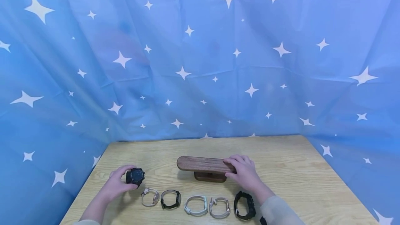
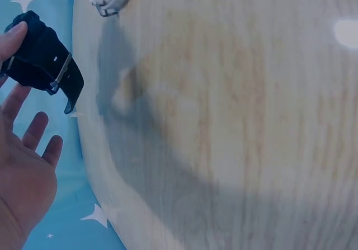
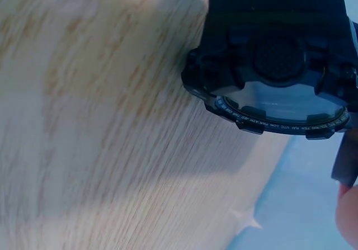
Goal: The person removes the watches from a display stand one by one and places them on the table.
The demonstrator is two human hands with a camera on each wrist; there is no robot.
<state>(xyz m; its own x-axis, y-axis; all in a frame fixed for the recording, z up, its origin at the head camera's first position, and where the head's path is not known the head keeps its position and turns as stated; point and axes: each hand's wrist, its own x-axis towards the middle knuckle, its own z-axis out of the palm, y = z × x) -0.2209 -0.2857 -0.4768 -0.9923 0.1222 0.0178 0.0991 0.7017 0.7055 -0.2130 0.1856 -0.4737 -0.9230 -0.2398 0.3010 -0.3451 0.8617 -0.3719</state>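
My left hand (image 1: 115,185) pinches a chunky black digital watch (image 1: 136,175) between thumb and fingers at the left of the head view. In the left wrist view its buckle and loose strap end (image 2: 71,88) hang free, and the other fingers spread below it. My right hand (image 1: 245,172) grips the right end of a brown wooden display stand (image 1: 200,164), thumb in front and fingers over the top bar. The bar is rounded at its left end and sits on a short base (image 1: 206,177). Nothing hangs on the bar.
Along the table's near side stand a pale pink watch (image 1: 150,197), a slim black one (image 1: 170,199), a pale blue one (image 1: 196,205), a pale beige one (image 1: 219,208) and a chunky black one (image 1: 250,207), close under my right forearm. A starry blue cloth (image 1: 200,44) hangs behind the table.
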